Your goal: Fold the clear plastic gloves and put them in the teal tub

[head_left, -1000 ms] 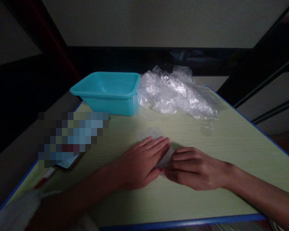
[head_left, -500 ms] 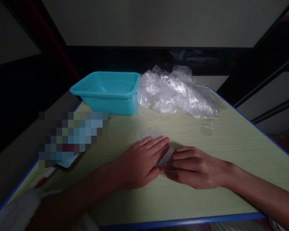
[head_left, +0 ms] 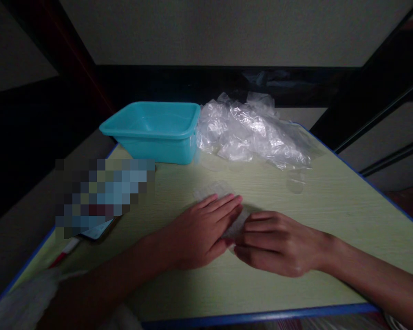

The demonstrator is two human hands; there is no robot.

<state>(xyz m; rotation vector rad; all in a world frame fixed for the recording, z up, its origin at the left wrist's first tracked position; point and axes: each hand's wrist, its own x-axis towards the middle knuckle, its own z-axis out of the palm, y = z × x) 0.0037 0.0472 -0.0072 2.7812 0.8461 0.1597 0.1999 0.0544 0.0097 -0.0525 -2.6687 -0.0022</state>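
Note:
A small, crinkled piece of clear plastic film [head_left: 239,222] lies on the table in the middle of the view. My left hand [head_left: 206,229] rests flat across it, fingers stretched out and close together, covering much of it. At the film's right edge is my right hand [head_left: 275,243], its fingers curled and pressed together on that edge. The fingertips of the right hand are partly hidden, close to my left thumb.
A turquoise plastic basin [head_left: 165,149] stands at the back left. Beside it is a heap of crumpled clear plastic bags [head_left: 254,128]. At the left lie a phone [head_left: 98,230], partly blurred out, and a red-and-white pen [head_left: 67,252]. The table [head_left: 330,206] has a blue edge.
My right hand has shifted very slightly toward me at the film's edge. The left hand stays flat in the same place.

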